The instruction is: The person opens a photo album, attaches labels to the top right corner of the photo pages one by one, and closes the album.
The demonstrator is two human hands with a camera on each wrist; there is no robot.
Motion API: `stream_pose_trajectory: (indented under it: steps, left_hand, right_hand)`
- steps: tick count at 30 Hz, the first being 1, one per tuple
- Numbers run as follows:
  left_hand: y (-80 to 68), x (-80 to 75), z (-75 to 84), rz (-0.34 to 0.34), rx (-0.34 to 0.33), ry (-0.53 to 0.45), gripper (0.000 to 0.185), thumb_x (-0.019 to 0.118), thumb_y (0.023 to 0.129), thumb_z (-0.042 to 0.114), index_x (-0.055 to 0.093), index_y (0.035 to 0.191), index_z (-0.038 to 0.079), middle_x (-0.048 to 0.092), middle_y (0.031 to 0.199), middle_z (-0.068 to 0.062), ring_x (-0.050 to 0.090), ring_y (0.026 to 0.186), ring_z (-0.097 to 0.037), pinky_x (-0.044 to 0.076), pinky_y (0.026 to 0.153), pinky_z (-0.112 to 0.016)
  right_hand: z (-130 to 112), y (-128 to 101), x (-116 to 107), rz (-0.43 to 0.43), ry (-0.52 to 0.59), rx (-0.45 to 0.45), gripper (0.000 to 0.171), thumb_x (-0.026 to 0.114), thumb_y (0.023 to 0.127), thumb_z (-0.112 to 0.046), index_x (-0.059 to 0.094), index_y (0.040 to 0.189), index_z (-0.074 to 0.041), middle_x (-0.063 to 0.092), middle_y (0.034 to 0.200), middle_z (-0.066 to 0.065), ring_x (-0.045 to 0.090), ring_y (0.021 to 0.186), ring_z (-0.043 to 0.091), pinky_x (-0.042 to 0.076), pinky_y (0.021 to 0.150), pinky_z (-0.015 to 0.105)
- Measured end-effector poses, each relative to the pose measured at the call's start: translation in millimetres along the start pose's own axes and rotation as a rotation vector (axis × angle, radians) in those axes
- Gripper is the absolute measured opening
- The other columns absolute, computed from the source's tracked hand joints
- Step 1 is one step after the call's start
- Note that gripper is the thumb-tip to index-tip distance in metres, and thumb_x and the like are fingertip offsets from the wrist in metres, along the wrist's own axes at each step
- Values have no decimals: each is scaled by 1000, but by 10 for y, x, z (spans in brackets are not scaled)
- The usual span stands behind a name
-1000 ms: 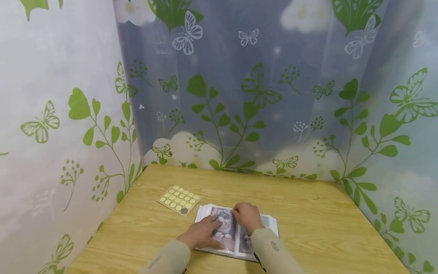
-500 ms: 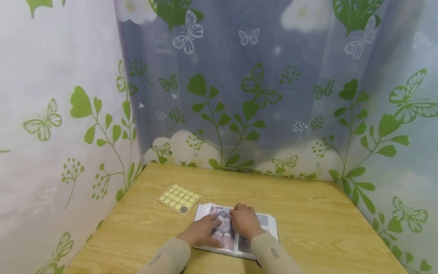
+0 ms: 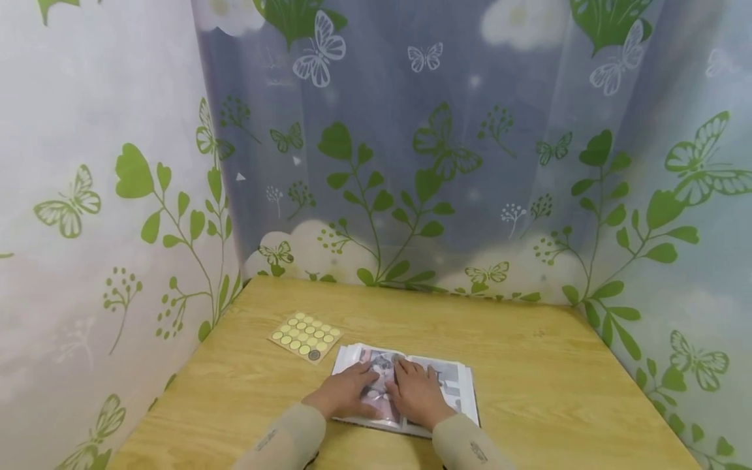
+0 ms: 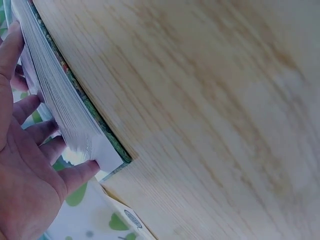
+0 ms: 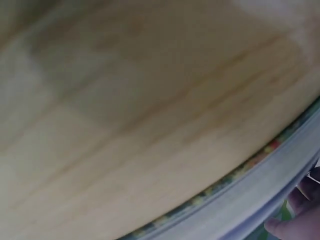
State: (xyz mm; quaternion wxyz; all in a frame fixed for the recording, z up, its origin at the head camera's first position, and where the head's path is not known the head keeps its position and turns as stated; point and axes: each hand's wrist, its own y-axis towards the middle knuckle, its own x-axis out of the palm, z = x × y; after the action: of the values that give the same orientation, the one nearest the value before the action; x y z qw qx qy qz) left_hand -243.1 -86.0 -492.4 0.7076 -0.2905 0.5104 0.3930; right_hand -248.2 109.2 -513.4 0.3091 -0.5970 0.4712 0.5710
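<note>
Both hands lie flat on the open album (image 3: 452,385): left hand (image 3: 343,393) & right hand (image 3: 418,393), fingers straight, pressing pages down. Sticker sheet (image 3: 305,335) sits just left of album. Next probably needs a sticker picked.

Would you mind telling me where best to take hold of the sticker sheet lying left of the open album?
Probably the sticker sheet by its near-left corner, coming from the left: it lies flat on the table, that side is bare wood, and the album crowds its right.
</note>
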Motion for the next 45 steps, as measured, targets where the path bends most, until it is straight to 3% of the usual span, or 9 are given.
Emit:
stream_pose_trajectory:
  steps: [7, 14, 24, 32, 45]
  left_hand:
    - [11, -20, -26, -19, 5, -13, 80, 75, 81, 56, 53, 142, 9, 41, 153, -16, 38, 140, -35, 38, 109, -53]
    - [-10, -28, -4, 6, 38, -15, 79, 77, 80, 54, 54, 142, 9, 42, 151, -18, 39, 139, -36, 40, 106, -55]
    - [24, -46, -11, -10, 20, -4, 77, 77, 80, 53, 55, 140, 11, 41, 152, -17, 38, 140, -36, 38, 108, -53]
    - [-3, -38, 9, -6, 24, 4, 78, 77, 80, 52, 55, 141, 8, 42, 152, -17, 39, 139, -36, 38, 109, -52]
    - [-4, -23, 14, -19, 13, 9, 77, 76, 81, 52, 54, 142, 9, 42, 152, -16, 38, 140, -35, 37, 110, -51]
  right_hand:
    - [8, 150, 11, 72, -32, -15, 44, 51, 103, -32, 59, 132, 1, 58, 129, 18, 52, 122, 38, 35, 105, 65]
    - [-21, 247, 26, 61, -59, -52, 40, 52, 102, -30, 61, 126, 1, 57, 127, 19, 52, 120, 37, 40, 103, 57]
    - [-28, 171, 22, 47, -90, -129, 48, 46, 103, -29, 54, 137, 4, 52, 141, 17, 48, 131, 34, 38, 108, 54]
    - [-54, 48, 36, 71, -83, -177, 42, 50, 102, -24, 57, 135, 1, 53, 141, 17, 49, 131, 33, 41, 104, 56]
    - [-47, -77, 32, 53, -86, -150, 46, 48, 102, -28, 55, 139, -2, 49, 146, 15, 46, 135, 31, 35, 107, 62]
